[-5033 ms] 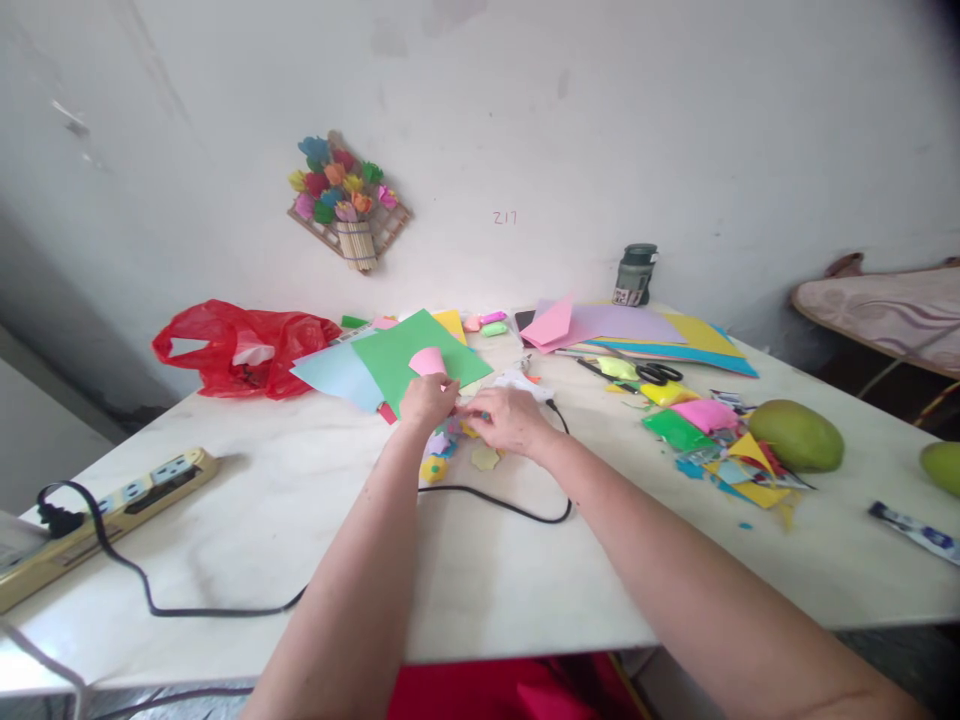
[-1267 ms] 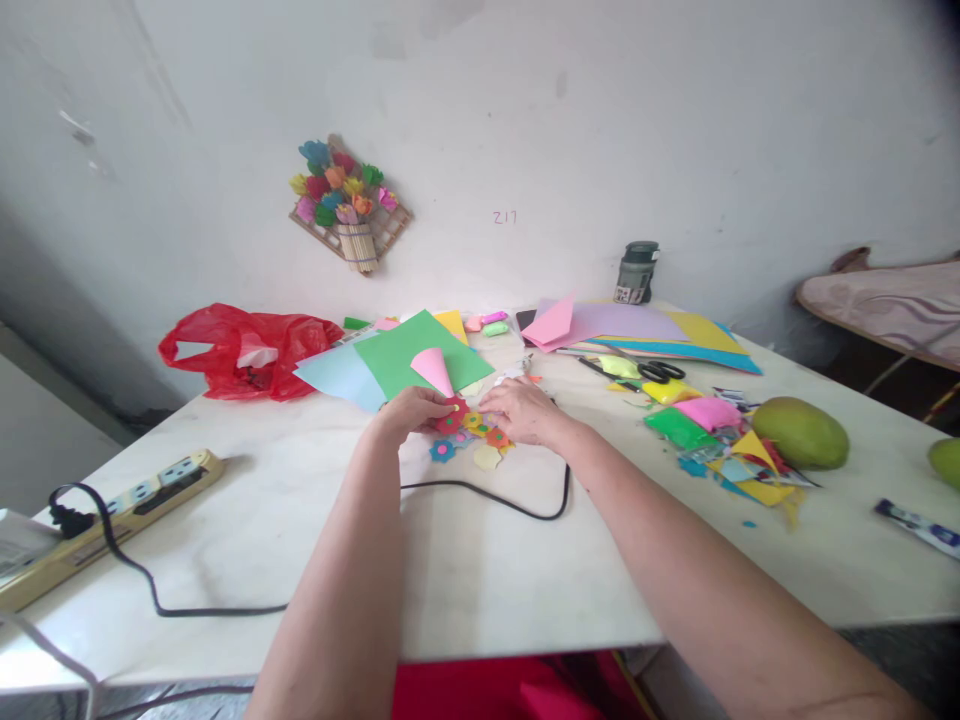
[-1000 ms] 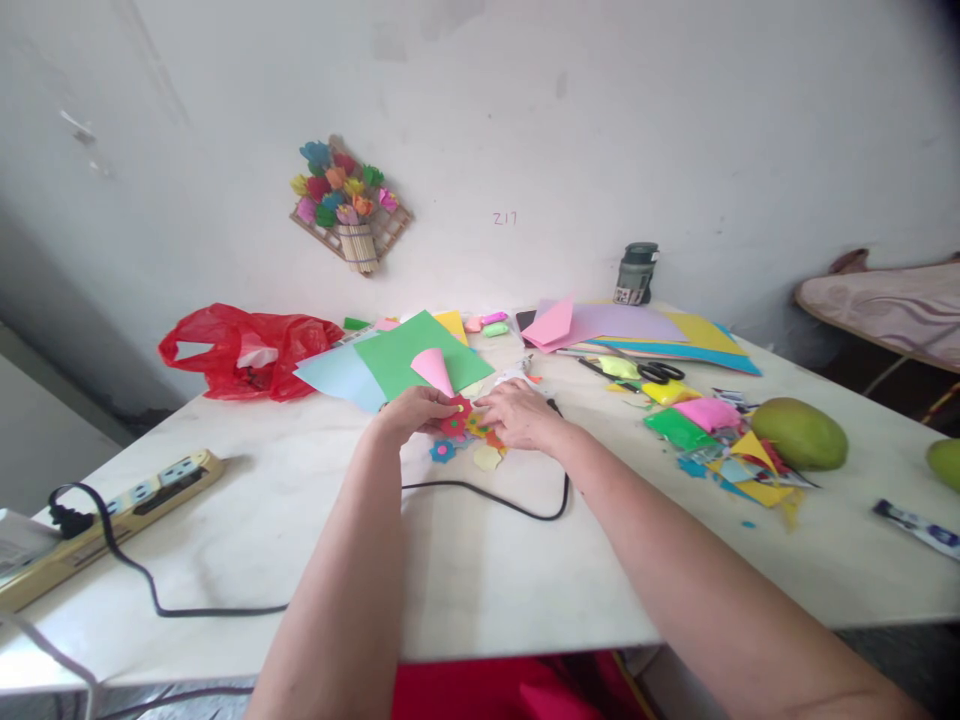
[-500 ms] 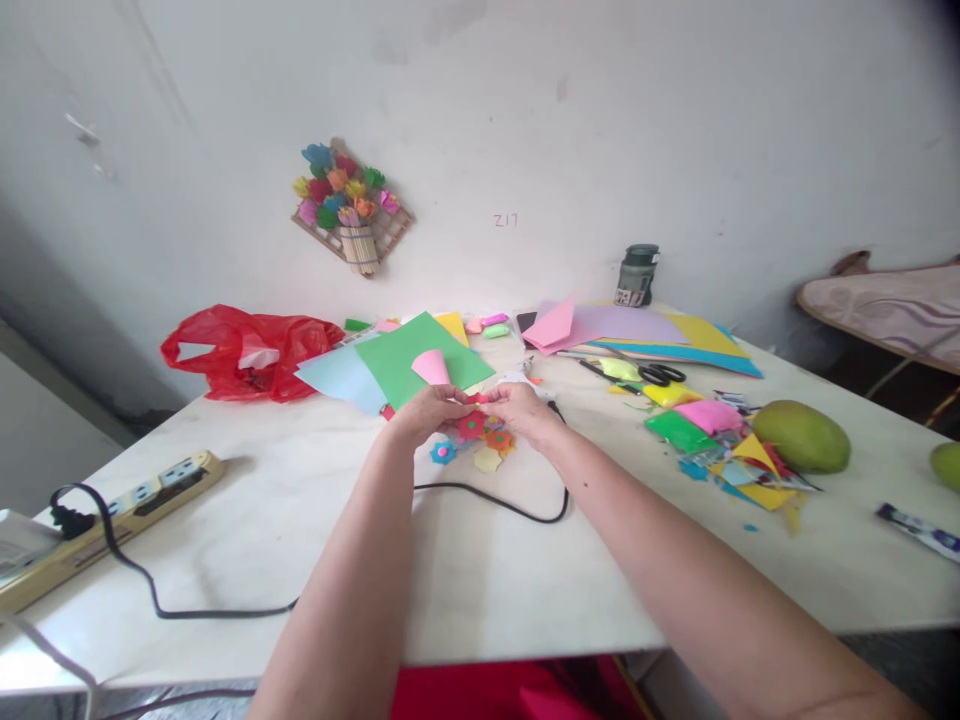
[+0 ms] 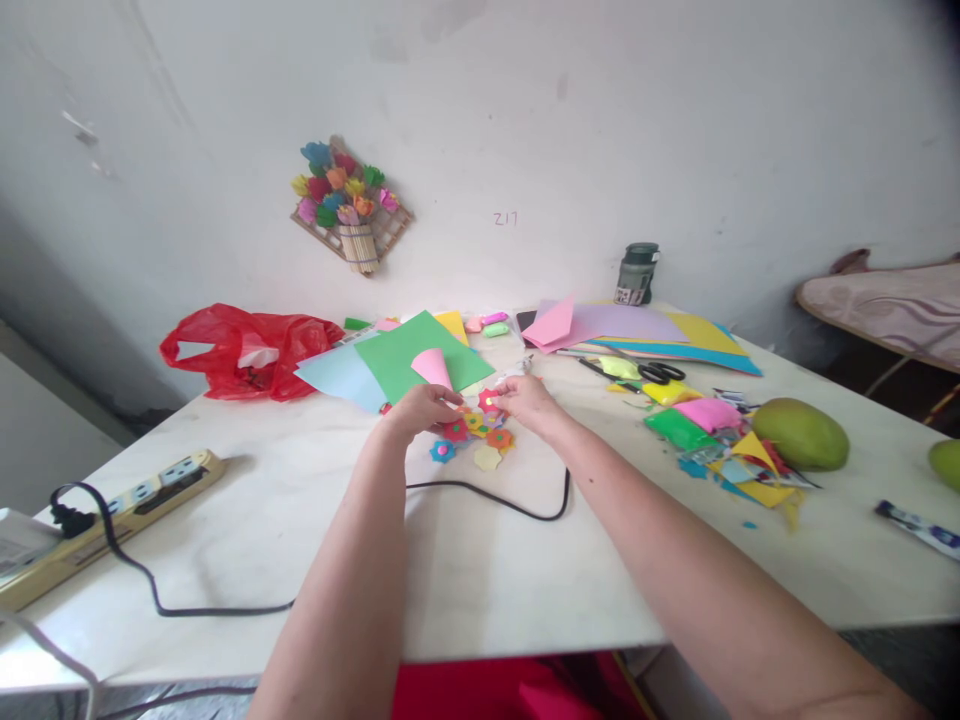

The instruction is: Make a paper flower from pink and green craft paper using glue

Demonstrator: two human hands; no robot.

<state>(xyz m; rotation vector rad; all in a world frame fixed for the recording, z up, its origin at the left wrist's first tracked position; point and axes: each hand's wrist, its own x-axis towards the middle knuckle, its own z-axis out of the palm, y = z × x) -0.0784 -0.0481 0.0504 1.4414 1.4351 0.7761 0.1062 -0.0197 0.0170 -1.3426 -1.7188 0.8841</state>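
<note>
Pinched in the fingertips of my right hand (image 5: 531, 404) is a red paper flower (image 5: 487, 400) with a pale centre. My left hand (image 5: 424, 410) has its fingers closed on another red paper flower (image 5: 454, 431), which has a green centre. Between and below the hands lies a cluster of paper flowers: a yellow flower (image 5: 473, 423), an orange flower (image 5: 499, 439), a blue flower (image 5: 442, 450) with a pink centre and a plain cream flower (image 5: 487, 458). Just behind my left hand a pink paper cone (image 5: 430, 366) rests on a green sheet (image 5: 390, 352).
A black cable (image 5: 487, 492) loops across the table in front of the flowers. To the left are a red plastic bag (image 5: 225, 350) and a power strip (image 5: 142, 500). Scissors (image 5: 660, 373), clay packets (image 5: 681, 431), paper scraps and a green mango (image 5: 801, 436) lie to the right.
My hands have drawn apart, the left one moving left with the green-centred red flower. The pale-centred red flower now shows in my right fingers, and the yellow flower has come into view between them.
</note>
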